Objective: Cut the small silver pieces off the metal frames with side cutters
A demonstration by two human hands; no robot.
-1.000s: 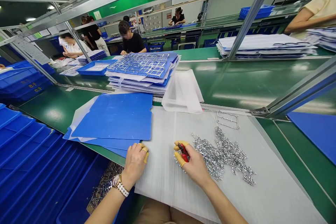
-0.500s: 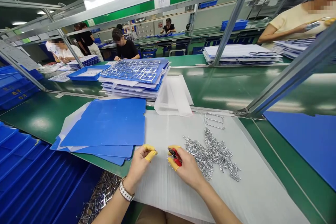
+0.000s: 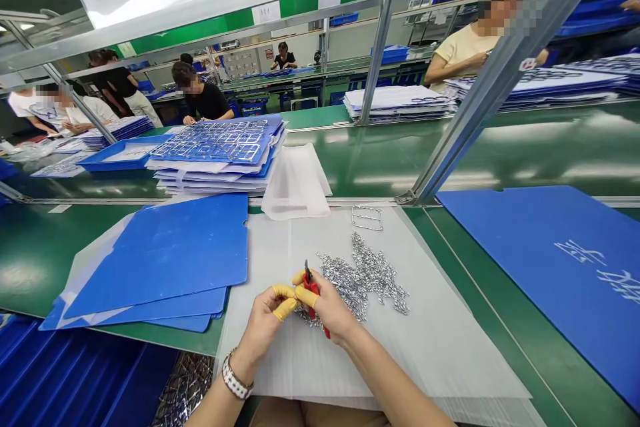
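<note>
My left hand point(image 3: 267, 319), yellow covers on its thumb and forefinger, is closed in a pinch. Whatever lies between those fingertips is too small to name. Red-handled nippers point(image 3: 311, 285) rest in my right hand point(image 3: 330, 310), their dark jaws pointing up and away from me. My right thumb and finger, also covered in yellow, meet the left fingertips. Just beyond and right of the hands, a pile of small shiny metal-coloured parts point(image 3: 380, 277) lies on a white foam sheet point(image 3: 400, 360). A thin silvery frame point(image 3: 367, 217) lies at the sheet's far edge.
Blue plastic sheets point(image 3: 170, 253) overlap on the left, and another blue sheet point(image 3: 540, 247) lies right. Behind stands a stack topped with silvery frames point(image 3: 215, 140). A slanting metal post point(image 3: 465, 107) rises at right. Blue bins point(image 3: 75, 373) sit low left. Several people work beyond.
My hands have come together, fingertips now touching; before, they were apart. The nippers now point upward instead of toward the left hand. The camera's view has turned to the right.
</note>
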